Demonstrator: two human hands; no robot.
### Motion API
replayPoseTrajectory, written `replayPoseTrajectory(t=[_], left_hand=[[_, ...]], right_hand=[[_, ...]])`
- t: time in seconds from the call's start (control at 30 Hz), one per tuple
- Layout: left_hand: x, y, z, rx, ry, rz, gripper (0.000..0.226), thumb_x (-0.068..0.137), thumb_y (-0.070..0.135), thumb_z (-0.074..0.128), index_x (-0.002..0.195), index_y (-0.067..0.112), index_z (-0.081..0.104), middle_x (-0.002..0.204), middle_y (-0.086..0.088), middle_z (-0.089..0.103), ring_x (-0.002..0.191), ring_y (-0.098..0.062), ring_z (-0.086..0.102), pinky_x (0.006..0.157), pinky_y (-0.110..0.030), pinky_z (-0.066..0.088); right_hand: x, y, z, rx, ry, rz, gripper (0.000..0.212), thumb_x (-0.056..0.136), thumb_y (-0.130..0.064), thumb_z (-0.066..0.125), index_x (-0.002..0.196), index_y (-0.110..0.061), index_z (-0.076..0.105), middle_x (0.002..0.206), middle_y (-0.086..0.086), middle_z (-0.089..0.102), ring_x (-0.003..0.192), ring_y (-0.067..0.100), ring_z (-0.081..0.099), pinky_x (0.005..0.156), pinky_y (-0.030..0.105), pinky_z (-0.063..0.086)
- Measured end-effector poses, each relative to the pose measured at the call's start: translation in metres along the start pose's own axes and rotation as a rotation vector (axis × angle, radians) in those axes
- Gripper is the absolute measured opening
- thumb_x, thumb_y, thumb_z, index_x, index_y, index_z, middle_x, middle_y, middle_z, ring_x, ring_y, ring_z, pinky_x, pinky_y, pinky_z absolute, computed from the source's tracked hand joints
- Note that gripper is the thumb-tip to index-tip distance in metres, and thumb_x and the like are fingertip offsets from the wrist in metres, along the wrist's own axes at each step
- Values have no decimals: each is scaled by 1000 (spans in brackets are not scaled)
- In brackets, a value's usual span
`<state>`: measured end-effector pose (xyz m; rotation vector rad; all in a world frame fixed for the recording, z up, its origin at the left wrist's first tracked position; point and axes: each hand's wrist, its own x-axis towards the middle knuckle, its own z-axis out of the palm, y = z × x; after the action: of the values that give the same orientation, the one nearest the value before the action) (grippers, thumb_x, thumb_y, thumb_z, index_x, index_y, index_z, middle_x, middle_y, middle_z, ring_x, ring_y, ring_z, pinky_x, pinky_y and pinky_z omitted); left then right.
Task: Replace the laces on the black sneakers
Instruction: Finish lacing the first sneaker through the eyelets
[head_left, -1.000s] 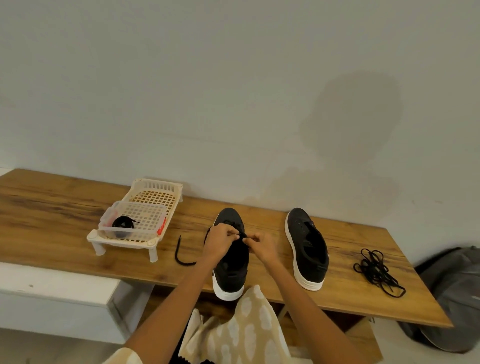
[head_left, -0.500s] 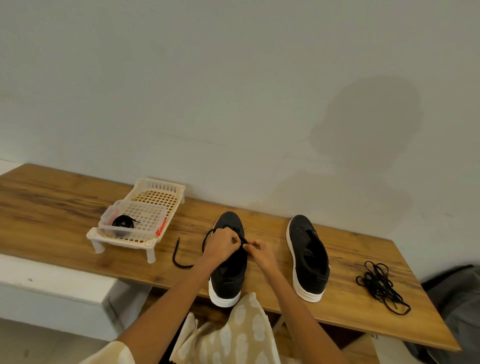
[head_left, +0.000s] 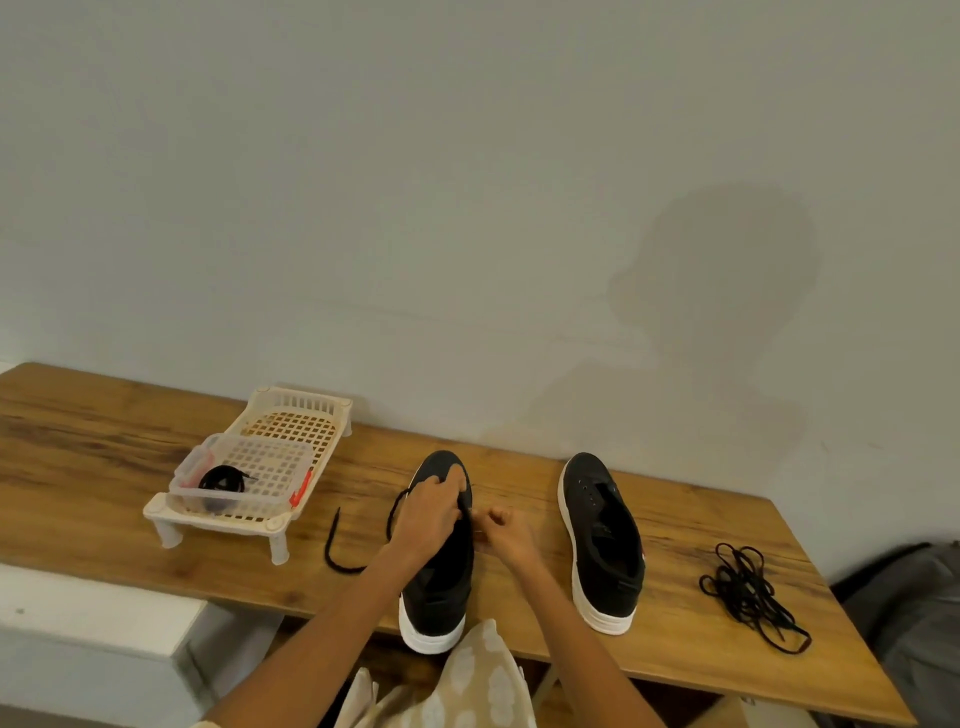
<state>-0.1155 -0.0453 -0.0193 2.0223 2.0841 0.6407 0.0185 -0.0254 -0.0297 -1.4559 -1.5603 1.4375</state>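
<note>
Two black sneakers with white soles stand on a wooden bench (head_left: 104, 467), toes toward the wall. My left hand (head_left: 428, 512) lies over the front of the left sneaker (head_left: 441, 582), fingers curled on its upper. My right hand (head_left: 506, 535) sits just right of that shoe with fingers curled, pinching what looks like the end of a black lace. The lace's loose part (head_left: 337, 551) trails off to the left on the bench. The right sneaker (head_left: 602, 540) stands alone without a lace. A tangled heap of black laces (head_left: 748, 592) lies further right.
A cream plastic basket rack (head_left: 291, 415) stands at the left, holding a clear lidded box (head_left: 192, 467) with a rolled black lace (head_left: 223, 480) inside. A grey bag (head_left: 914, 623) sits off the bench's right end. The wall runs close behind the bench.
My left hand has slid forward over the shoe's toe area, and my right hand has drawn a little to the right, off the shoe. The camera has shifted slightly.
</note>
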Motion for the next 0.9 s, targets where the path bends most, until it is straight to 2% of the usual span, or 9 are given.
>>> replayPoseTrajectory(t=[0.13, 0.3, 0.4, 0.5, 0.57, 0.67, 0.73, 0.8, 0.9], left_hand=[[4, -5, 0, 31, -10, 40, 24, 92, 17, 52, 114, 26, 51, 96, 0, 64, 94, -20, 55, 75, -31, 47], [6, -8, -7, 31, -87, 146, 33, 93, 14, 50, 123, 23, 63, 113, 0, 62, 108, -22, 51, 90, -34, 43], [10, -11, -13, -123, -112, 98, 35, 87, 7, 50, 114, 19, 69, 109, -2, 57, 104, -19, 52, 87, -35, 45], [16, -6, -15, -192, -107, 53, 20, 90, 24, 57, 95, 17, 75, 93, 5, 66, 94, -10, 54, 80, -32, 46], [20, -1, -13, -208, -125, 35, 26, 89, 36, 61, 82, 13, 73, 68, 8, 61, 74, -9, 56, 69, -29, 45], [27, 10, -17, -330, -74, -93, 28, 88, 34, 63, 77, 9, 69, 65, -2, 60, 65, -18, 59, 63, -32, 42], [32, 20, -30, -459, 29, -174, 28, 87, 33, 65, 72, 9, 68, 60, -5, 56, 56, -17, 52, 57, -31, 37], [38, 31, -49, -536, 111, -167, 28, 86, 31, 66, 70, 9, 68, 58, -3, 56, 53, -11, 46, 54, -28, 32], [45, 54, -78, -613, 107, -51, 22, 87, 27, 66, 87, 7, 75, 84, -4, 71, 75, -11, 60, 70, -23, 43]], right_hand=[[4, -5, -2, -20, 27, 30, 18, 93, -19, 58, 77, -17, 64, 83, 3, 69, 78, 14, 66, 69, 21, 54], [14, -20, -4, -264, 85, -37, 34, 94, -22, 54, 61, -17, 52, 77, 12, 65, 63, 15, 58, 59, 25, 44], [23, -46, -20, -90, 120, 0, 31, 98, -12, 44, 67, -12, 49, 76, 9, 64, 56, 13, 59, 55, 24, 49], [29, -83, -41, 153, 125, -61, 28, 97, -7, 40, 72, -7, 52, 82, 17, 69, 55, 19, 64, 66, 36, 56], [20, -108, -51, 348, 91, -152, 23, 96, -4, 40, 77, -3, 53, 81, 14, 70, 60, 20, 67, 65, 32, 58], [1, -131, -65, 498, 83, -306, 14, 97, -7, 43, 86, -4, 52, 78, 11, 68, 62, 20, 66, 62, 27, 57], [-4, -125, -73, 371, 125, -340, 10, 97, -8, 46, 90, -5, 53, 75, 8, 65, 59, 18, 62, 62, 28, 57], [-6, -104, -77, 8, 149, -354, 9, 96, -11, 51, 94, -5, 58, 73, 4, 64, 59, 13, 62, 61, 25, 56], [-11, -77, -65, -406, 7, -338, 11, 95, -12, 53, 103, -14, 61, 69, -3, 61, 49, -3, 59, 56, 12, 49]])
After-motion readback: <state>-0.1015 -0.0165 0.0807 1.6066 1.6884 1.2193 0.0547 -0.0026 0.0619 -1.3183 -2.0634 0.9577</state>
